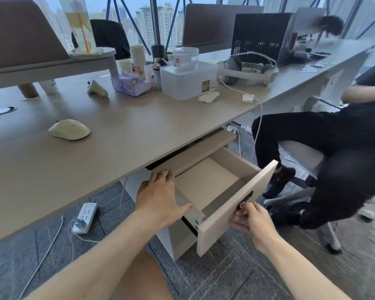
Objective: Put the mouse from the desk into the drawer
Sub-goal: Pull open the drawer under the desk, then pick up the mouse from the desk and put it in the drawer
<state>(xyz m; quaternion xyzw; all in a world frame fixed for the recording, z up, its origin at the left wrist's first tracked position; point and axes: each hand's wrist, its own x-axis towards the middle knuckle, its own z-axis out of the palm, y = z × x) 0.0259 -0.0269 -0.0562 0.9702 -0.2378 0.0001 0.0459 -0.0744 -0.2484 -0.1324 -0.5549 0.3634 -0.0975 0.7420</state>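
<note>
A cream computer mouse (69,129) lies on the beige desk (121,135), left of centre and apart from both hands. Under the desk's front edge the top drawer (236,204) stands pulled out, and its inside looks bare. My left hand (160,197) rests flat on the drawer's left side wall, fingers spread, holding nothing. My right hand (250,217) pinches the small key or pull at the lock on the drawer front.
A person in black sits on a chair (307,156) close to the drawer's right. On the desk's far side are a tissue pack (129,85), a plastic box (186,81), and a headset (247,70) whose cable hangs over the edge. A power strip (85,217) lies on the floor.
</note>
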